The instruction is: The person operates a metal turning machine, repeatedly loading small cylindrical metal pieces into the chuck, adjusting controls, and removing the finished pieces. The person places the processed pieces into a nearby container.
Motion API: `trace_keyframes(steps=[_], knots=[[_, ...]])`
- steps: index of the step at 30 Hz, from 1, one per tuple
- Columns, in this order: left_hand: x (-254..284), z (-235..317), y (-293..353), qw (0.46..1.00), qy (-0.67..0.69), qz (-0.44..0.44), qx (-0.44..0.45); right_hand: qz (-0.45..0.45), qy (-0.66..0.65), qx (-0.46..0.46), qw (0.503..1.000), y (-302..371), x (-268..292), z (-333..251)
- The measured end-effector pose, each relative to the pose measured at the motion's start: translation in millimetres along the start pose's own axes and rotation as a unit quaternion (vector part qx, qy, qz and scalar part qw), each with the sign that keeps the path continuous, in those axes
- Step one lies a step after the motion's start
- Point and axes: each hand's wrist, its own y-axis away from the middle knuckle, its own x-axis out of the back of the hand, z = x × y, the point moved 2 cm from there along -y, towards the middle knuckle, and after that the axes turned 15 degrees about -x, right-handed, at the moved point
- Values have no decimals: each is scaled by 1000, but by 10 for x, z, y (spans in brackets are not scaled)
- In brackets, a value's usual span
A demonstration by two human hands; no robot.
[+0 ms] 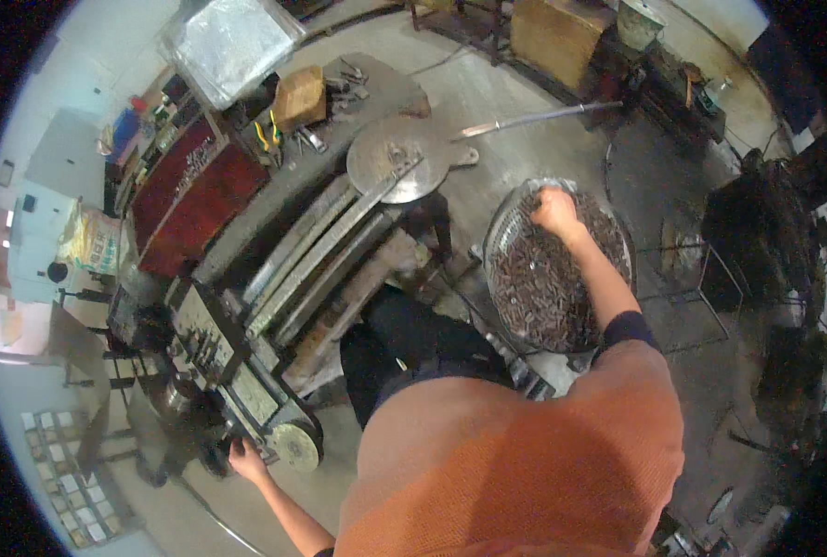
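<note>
My right hand (557, 212) reaches over the far part of a large oval basket (503, 232) filled with small dark metal pieces (548, 288). Its fingers are bent down together against the heap, and what they hold, if anything, is hidden. Far to the left, my left hand (249, 460) is at the near end of a bench machine (251, 390), beside its pale round wheel (297, 447). The fingers there curl at a small dark part of the machine, too small to make out.
Left of centre, long metal bars (330, 251) lead to a round metal plate (399, 153). Behind them a dark bench holds a wooden tray (300, 97), yellow-handled pliers (269, 135) and a red box (186, 209). A wire frame (710, 288) stands right of the basket.
</note>
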Motion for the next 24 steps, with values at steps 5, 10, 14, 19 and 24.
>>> trace_keyframes(steps=[5, 10, 14, 19, 24], knots=[[-3, 9, -51, 981, -86, 67, -163, -38, -59, 110, 991, -22, -171, -87], [-83, 69, -37, 991, 15, 66, -117, -155, -103, 214, 959, 268, -270, -212], [-13, 5, -18, 987, -129, 61, -77, -168, -135, 329, 919, 526, -240, -328], [7, -158, -98, 985, -155, 34, -71, -194, -113, 377, 899, 600, -407, -380], [-28, -42, -101, 988, -138, 43, -46, -236, -55, 299, 923, 508, -506, -328]])
